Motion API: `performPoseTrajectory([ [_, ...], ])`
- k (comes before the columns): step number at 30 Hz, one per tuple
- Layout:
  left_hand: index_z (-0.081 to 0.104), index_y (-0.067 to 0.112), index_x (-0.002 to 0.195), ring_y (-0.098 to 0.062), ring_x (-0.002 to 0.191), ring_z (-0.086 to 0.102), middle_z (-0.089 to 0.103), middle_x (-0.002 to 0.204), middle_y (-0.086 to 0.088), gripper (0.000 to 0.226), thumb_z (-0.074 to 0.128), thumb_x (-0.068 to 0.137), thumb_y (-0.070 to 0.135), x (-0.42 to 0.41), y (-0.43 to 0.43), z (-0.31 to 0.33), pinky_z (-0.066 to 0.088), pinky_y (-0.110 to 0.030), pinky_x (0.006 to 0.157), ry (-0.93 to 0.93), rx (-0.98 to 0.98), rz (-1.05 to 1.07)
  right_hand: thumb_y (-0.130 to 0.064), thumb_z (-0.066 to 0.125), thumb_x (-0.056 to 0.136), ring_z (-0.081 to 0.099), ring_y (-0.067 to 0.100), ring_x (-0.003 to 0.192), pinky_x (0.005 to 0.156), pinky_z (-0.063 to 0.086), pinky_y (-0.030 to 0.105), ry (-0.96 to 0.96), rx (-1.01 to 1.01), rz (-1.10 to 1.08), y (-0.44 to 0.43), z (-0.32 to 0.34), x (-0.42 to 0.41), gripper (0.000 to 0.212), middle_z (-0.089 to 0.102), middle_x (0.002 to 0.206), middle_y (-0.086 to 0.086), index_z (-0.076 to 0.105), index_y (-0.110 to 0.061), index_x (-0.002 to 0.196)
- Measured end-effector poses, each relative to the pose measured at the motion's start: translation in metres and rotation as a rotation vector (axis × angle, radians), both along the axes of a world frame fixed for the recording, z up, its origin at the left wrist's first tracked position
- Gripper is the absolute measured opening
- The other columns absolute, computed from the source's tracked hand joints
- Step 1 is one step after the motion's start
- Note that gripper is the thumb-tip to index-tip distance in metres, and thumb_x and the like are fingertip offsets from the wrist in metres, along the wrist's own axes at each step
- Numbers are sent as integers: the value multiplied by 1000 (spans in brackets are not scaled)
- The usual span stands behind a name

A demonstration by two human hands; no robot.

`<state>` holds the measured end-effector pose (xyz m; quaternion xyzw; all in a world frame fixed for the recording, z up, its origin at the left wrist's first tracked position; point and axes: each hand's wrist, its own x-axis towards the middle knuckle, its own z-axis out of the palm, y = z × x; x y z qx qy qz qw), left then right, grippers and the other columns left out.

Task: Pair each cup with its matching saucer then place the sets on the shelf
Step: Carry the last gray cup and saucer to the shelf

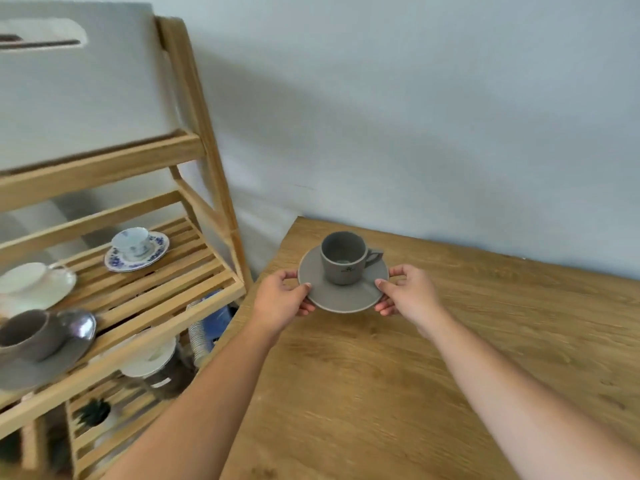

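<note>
Head view: grey saucer [341,295], grey cup [343,257] loose on it, is pinched at opposite rims over the worktop [450,341] by left hand [282,299] and right hand [410,292] fingers; any tilt toward the shelf [156,289] is judged likely to slide the cup off.

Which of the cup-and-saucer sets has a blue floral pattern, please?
The white cup on the blue-flowered saucer, farthest back on the slatted wooden shelf; the other sets are plain white or grey.

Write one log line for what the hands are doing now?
left hand: grips grey saucer | right hand: grips opposite rim | grey cup: upright on saucer
</note>
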<state>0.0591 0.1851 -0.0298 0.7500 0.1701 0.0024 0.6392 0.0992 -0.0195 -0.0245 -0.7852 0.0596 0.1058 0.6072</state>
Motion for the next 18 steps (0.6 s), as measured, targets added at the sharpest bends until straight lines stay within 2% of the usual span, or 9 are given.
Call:
performPoseTrajectory([
  [8, 55, 9, 117, -7, 47, 63, 69, 65, -6, 26, 59, 91, 10, -76, 116, -7, 52, -20, 48, 27, 56, 226, -6, 58, 89, 60, 14, 39, 37, 50, 23, 38, 35, 229, 128, -10, -33, 21, 64, 64, 16, 46, -4, 107],
  [14, 53, 11, 116, -14, 57, 66, 72, 70, -9, 26, 59, 91, 11, -119, 190, -16, 57, -29, 60, 72, 66, 353, -7, 59, 89, 59, 15, 36, 37, 50, 26, 47, 21, 382, 215, -29, -44, 13, 62, 55, 11, 47, -8, 94],
  [18, 51, 10, 122, -14, 58, 66, 71, 71, -8, 31, 58, 92, 11, -130, 229, -24, 58, -27, 60, 92, 69, 409, -7, 58, 89, 58, 12, 36, 37, 49, 23, 81, 18, 450, 261, -38, -45, 13, 63, 64, 16, 48, -5, 97],
])
